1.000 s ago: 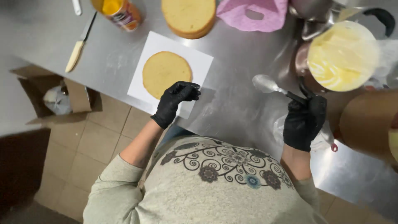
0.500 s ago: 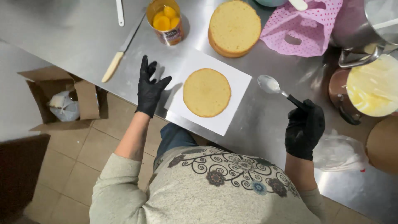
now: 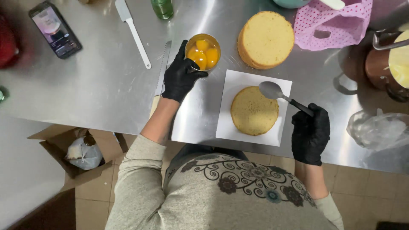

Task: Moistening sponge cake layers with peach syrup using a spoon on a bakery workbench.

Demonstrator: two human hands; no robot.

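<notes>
Only one view, from a camera worn on the head. Looks almost straight down from high up over a shiny steel table (image 3: 98, 85), with the wearer's own patterned grey jumper (image 3: 221, 196) filling the bottom. Far enough to take in both gloved hands, the left hand (image 3: 181, 76) by the open can of peach halves (image 3: 203, 52) and the right hand (image 3: 311, 134) near the thin sponge layer (image 3: 254, 110). Reaches down to the tiled floor (image 3: 370, 191) and a cardboard box (image 3: 70, 153) at lower left. Cuts off a copper pot (image 3: 390, 64) at the right edge.
</notes>
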